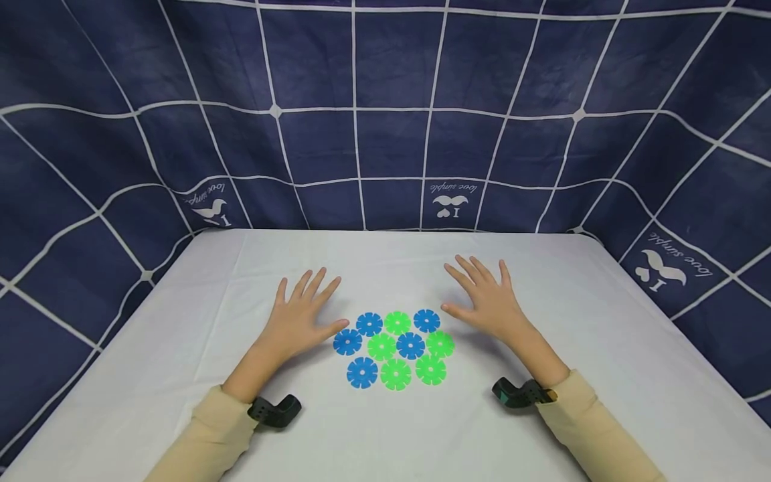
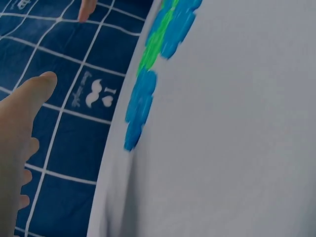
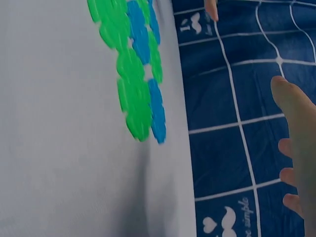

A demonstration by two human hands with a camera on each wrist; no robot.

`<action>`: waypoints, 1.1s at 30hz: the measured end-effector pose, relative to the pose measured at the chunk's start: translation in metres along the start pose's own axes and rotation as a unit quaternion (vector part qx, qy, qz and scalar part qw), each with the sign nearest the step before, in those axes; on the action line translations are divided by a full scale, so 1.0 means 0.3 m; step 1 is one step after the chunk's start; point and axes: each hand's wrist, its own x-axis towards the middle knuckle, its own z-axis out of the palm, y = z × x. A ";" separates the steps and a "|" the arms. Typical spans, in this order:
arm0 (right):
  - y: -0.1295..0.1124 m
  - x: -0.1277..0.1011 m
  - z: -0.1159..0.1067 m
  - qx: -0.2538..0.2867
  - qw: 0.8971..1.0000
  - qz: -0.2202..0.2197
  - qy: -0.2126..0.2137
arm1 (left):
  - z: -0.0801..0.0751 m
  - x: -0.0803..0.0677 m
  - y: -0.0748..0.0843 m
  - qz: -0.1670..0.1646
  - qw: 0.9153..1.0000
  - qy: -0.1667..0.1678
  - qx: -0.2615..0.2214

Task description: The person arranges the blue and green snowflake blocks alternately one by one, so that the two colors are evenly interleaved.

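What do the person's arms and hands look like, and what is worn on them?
Both arms wear long cream-coloured sleeves that end at the wrists. The left hand and the right hand are bare, with no gloves or rings visible. A small black device with a rounded body sits on each wrist: the left wrist device and the right wrist device. No cables show.

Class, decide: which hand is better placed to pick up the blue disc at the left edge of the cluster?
Left. The left hand lies open with its thumb beside that blue disc; the right hand sits across the cluster.
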 end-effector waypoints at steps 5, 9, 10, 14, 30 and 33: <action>-0.052 0.006 0.029 0.006 1.000 -0.027 -0.002 | 0.024 0.009 0.051 0.020 1.000 -0.008 0.003; -0.094 0.016 0.050 0.012 0.999 -0.047 -0.002 | 0.044 0.022 0.093 0.028 0.999 -0.020 0.015; -0.105 0.019 0.055 0.012 0.999 -0.052 -0.002 | 0.049 0.025 0.103 0.030 0.999 -0.024 0.017; -0.144 0.033 0.078 0.009 0.998 -0.068 -0.004 | 0.064 0.038 0.138 0.033 0.999 -0.036 0.010; -0.218 0.057 0.157 0.044 0.997 -0.061 -0.024 | 0.112 0.053 0.164 0.009 0.998 -0.044 -0.034; -0.223 0.054 0.168 0.060 0.997 -0.053 -0.013 | 0.121 0.056 0.155 0.012 0.998 -0.041 -0.043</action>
